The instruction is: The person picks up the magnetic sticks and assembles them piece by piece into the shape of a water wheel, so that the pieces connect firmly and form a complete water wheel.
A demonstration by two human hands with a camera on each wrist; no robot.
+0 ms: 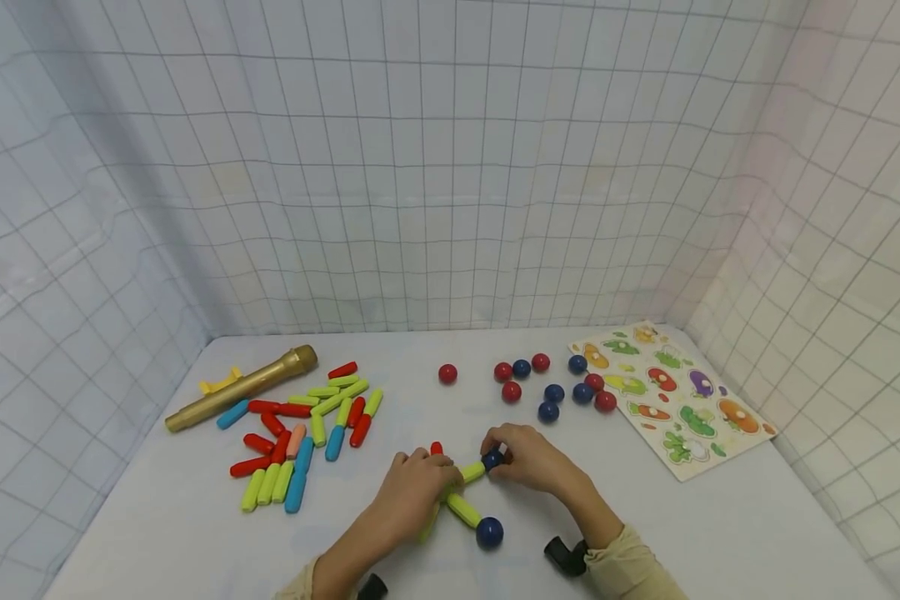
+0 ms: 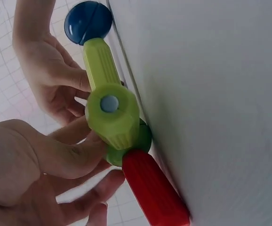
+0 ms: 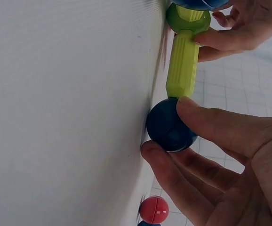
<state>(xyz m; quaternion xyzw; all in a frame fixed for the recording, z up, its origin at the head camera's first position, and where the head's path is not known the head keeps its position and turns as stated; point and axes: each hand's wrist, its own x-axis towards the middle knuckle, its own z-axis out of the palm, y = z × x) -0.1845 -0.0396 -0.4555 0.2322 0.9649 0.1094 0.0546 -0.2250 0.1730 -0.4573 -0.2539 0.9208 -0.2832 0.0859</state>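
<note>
My left hand (image 1: 418, 487) grips the green ball (image 2: 146, 136) at the centre of a magnetic stick-and-ball build, its thumb and fingers around the joint. From that ball a red stick (image 2: 156, 190) and several yellow-green sticks reach out. One yellow-green stick (image 2: 110, 103) points its metal-tipped end at the left wrist camera. Another stick (image 1: 462, 510) ends in a blue ball (image 1: 489, 532) near me. With thumb and fingers my right hand (image 1: 532, 460) pinches a second blue ball (image 3: 168, 126), which sits against the tip of a further yellow-green stick (image 3: 182, 63).
Loose red, yellow-green and blue sticks (image 1: 297, 475) lie on the left, below a gold tube (image 1: 247, 387) and a yellow piece (image 1: 221, 381). Red and blue balls (image 1: 512, 392) are scattered at the back right, beside a vegetable picture board (image 1: 675, 408). Gridded cloth walls surround the table.
</note>
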